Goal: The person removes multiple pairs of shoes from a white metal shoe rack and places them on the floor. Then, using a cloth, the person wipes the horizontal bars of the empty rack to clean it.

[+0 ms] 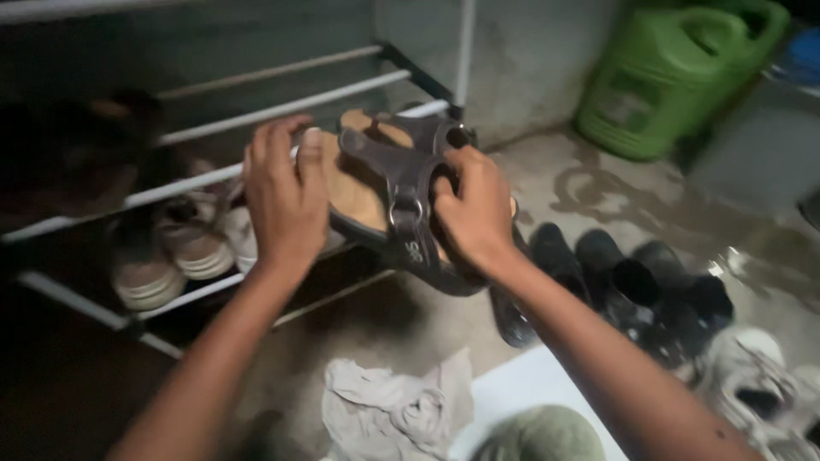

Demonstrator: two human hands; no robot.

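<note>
Dark grey strapping, fitted with a metal buckle, crosses a tan footbed: this is the strapped sandal held by both hands at the top rail of the shoe rack. The right hand pinches the sandal along its near edge, thumb on the strap beside the buckle, fingers curled beneath the sole. The left hand lies flat over the far side of the footbed, fingers together and extended, pressing rather than clasping. The sandal sits tilted, its toe end toward the rack's white rails and its heel end low toward the person.

Judgement: the sandal would seat best if levelled across two rails before the right hand releases, with the left palm steadying it.

Both forearms reach forward from below, converging, wrists slightly bent.

Light canvas shoes occupy the lower rails. Black shoes stand on the wet concrete floor to the right, with white trainers further out. A crumpled grey cloth lies near the person. A green plastic jerrycan stands against the wall.
</note>
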